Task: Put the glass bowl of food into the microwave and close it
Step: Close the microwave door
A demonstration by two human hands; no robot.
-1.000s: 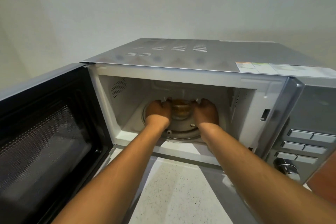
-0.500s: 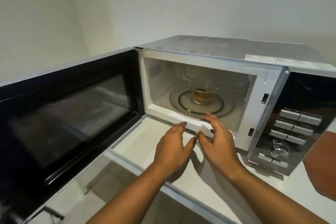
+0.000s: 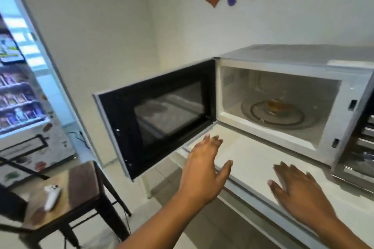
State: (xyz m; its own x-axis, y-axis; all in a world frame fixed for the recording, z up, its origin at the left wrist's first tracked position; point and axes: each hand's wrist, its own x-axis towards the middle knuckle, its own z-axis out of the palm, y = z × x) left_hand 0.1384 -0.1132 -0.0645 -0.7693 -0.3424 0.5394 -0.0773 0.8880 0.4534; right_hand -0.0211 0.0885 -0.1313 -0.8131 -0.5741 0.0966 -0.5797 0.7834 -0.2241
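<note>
The glass bowl of food [image 3: 273, 105] stands on the round turntable [image 3: 287, 120] inside the silver microwave [image 3: 303, 56]. The microwave door [image 3: 162, 115] is swung wide open to the left, black with a window. My left hand [image 3: 204, 166] hovers with fingers spread just below and right of the door's lower edge, apart from it. My right hand [image 3: 297, 190] is spread flat over the white counter [image 3: 249, 155] in front of the microwave. Both hands hold nothing.
The microwave's control panel [image 3: 364, 137] is at the far right. A wooden stool [image 3: 60, 194] with a small white device [image 3: 52, 196] on it stands at lower left. A vending machine [image 3: 18, 103] is at the far left.
Both hands let go of the bowl inside the microwave and drew back out over the counter. My left hand has moved left toward the open door. My view has swung left.
</note>
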